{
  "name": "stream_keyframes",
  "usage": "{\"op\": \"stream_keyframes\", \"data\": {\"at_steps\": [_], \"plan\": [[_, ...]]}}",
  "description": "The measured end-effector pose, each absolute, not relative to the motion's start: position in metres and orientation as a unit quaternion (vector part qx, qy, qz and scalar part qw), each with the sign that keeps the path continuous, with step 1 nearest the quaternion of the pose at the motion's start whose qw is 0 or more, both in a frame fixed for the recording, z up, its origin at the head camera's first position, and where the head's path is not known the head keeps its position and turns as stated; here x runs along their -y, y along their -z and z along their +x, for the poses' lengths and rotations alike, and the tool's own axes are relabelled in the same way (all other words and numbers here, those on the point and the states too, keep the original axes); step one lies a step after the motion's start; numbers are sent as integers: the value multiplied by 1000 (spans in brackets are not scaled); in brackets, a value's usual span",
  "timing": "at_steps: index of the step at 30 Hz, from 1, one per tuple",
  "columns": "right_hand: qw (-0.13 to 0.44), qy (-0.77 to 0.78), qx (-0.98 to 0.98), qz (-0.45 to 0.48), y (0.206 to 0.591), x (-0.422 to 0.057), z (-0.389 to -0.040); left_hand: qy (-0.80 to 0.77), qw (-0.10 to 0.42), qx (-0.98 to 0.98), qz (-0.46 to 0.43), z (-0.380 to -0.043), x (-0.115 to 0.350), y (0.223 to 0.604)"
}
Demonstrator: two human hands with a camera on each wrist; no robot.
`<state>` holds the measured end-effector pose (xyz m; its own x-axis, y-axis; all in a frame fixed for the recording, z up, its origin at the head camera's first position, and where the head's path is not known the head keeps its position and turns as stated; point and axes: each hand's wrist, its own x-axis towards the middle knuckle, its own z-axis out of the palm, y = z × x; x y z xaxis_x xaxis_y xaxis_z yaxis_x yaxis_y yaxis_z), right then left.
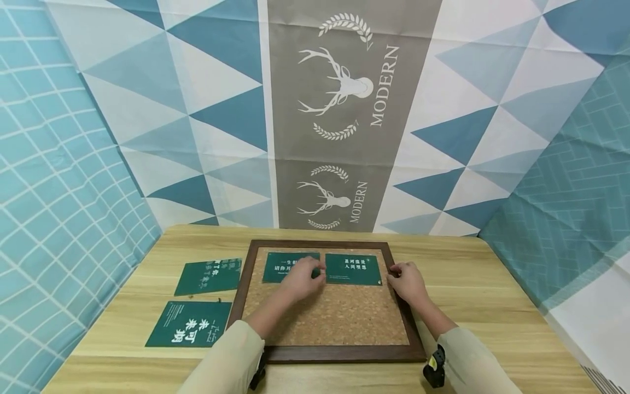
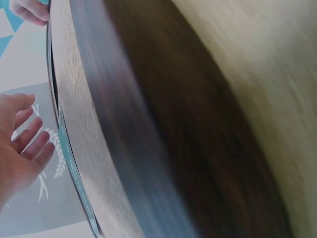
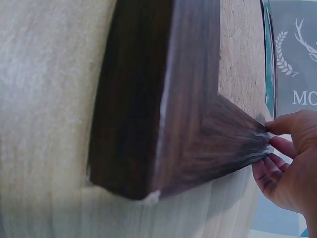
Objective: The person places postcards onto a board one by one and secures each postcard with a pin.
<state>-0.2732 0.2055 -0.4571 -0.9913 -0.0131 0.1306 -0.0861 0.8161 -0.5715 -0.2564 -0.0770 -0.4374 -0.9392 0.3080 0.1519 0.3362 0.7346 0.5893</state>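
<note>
A cork board in a dark brown wooden frame lies on the table. Two green cards with white Chinese lettering are side by side along its far part: a left card and a right card. Small bright dots show at the right card's right-hand corners. My left hand is over the gap between the cards, hiding part of the left one; in the left wrist view its fingers are spread and loosely bent, holding nothing. With thumb and fingers, my right hand grips the frame's right rail.
Left of the board, two more green cards lie on the wooden table: an upper card and a lower card. Tiny brown bits sit between them. Behind the table hangs a patterned cloth with deer heads.
</note>
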Motion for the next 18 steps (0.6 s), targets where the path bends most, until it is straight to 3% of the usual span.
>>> {"op": "stream_keyframes", "data": {"at_steps": [18], "plan": [[61,-299,952,41,459,-208,-274,325,43,934,-145,-243,110,430]]}}
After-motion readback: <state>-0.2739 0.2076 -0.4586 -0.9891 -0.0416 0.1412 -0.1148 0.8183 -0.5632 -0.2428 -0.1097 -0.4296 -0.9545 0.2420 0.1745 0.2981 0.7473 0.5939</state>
